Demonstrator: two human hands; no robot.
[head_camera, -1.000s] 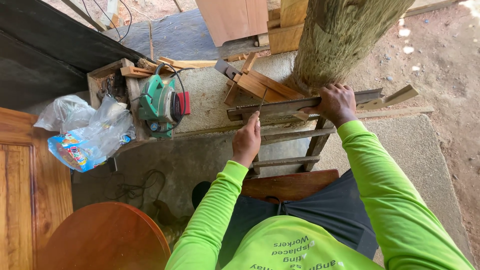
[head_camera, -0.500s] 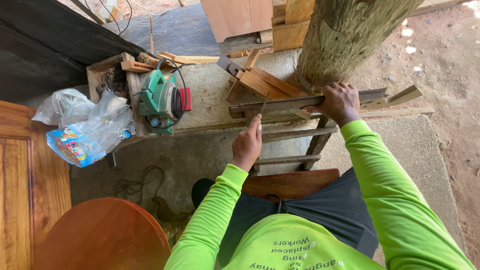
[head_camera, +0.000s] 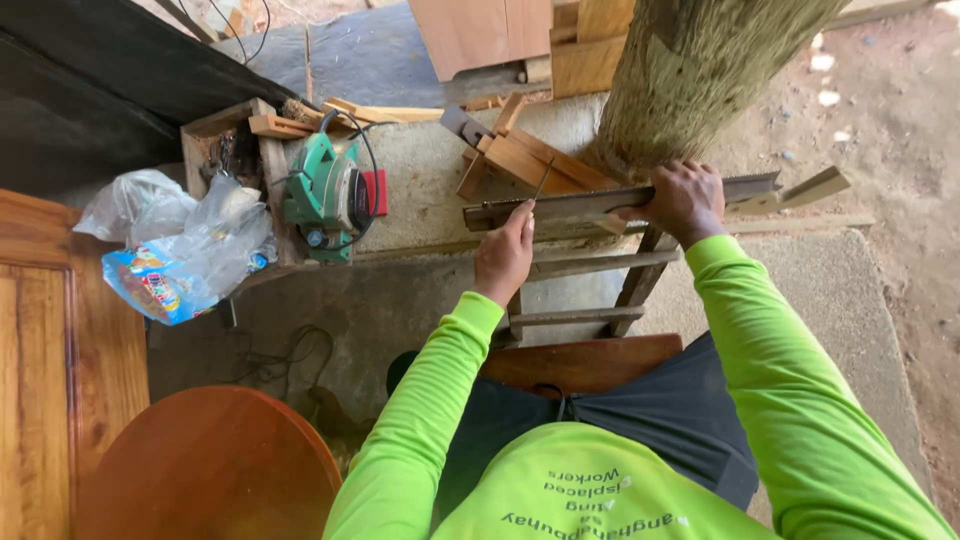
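A long grey metal blade (head_camera: 570, 205) lies flat across a low wooden frame (head_camera: 585, 265) in front of me. My right hand (head_camera: 685, 200) presses down on the blade near its right end. My left hand (head_camera: 505, 255) pinches a thin dark rod-like tool (head_camera: 541, 181), whose tip rests on the blade toward its left end. Both arms wear bright lime-green sleeves. I cannot tell what kind of tool the rod is.
A thick tree-trunk post (head_camera: 690, 70) rises just behind the blade. Wood offcuts (head_camera: 520, 155) lie beside it. A green power tool (head_camera: 325, 195) with a cable and plastic bags (head_camera: 180, 250) sit to the left. A round wooden top (head_camera: 210, 465) and a wooden panel (head_camera: 40, 350) are near left.
My left hand has moved a little forward toward the blade with the thin tool. My right hand has stayed pressed on the blade.
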